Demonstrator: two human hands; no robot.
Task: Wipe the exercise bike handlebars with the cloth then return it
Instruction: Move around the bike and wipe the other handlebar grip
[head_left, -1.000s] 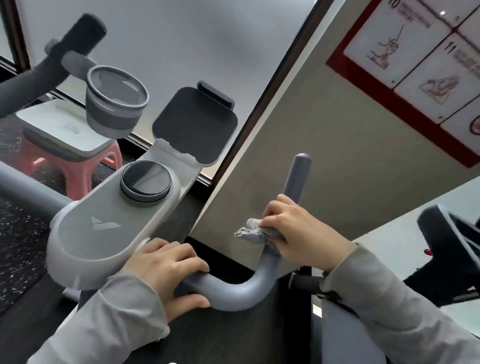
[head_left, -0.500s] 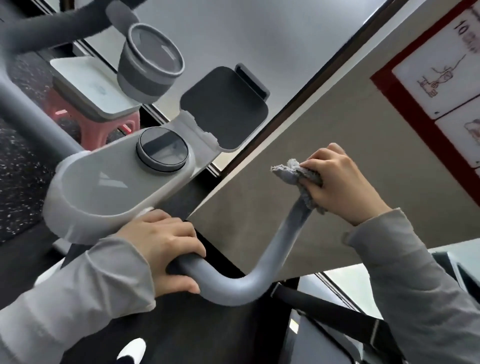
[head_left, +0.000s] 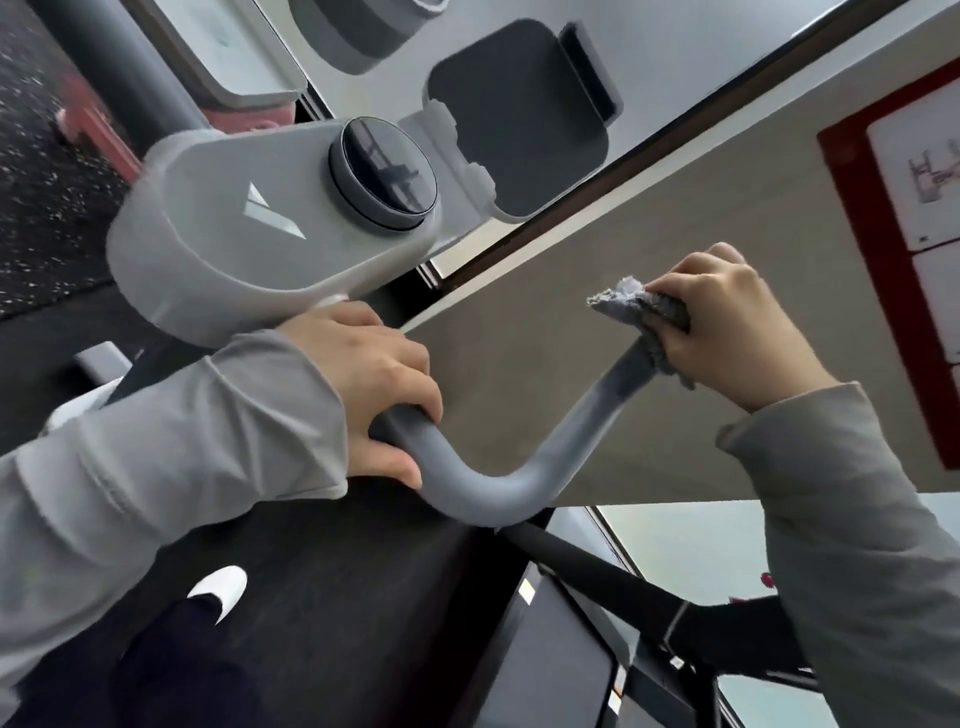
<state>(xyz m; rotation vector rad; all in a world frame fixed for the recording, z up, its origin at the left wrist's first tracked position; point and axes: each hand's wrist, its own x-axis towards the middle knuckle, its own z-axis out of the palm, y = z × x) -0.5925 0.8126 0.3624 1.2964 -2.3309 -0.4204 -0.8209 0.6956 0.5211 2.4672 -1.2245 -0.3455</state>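
The bike's grey right handlebar (head_left: 545, 457) curves from the console out and up to the right. My right hand (head_left: 737, 332) is wrapped around its upper end with a grey cloth (head_left: 626, 299) pressed between palm and bar; the bar's tip is hidden under hand and cloth. My left hand (head_left: 374, 384) grips the bar's lower bend, close to the grey console (head_left: 249, 234).
A round black dial (head_left: 384, 174) and a dark tablet holder (head_left: 519, 114) sit on the console. A cup holder (head_left: 358, 31) is at the top edge. A beige wall (head_left: 649, 218) with a red-framed poster (head_left: 893, 171) stands right behind the bar. Another machine's dark frame (head_left: 675, 613) is lower right.
My right hand slid the cloth up the bar from mid-shaft to its top end. The left hand kept its grip on the bend. The view swung down and right.
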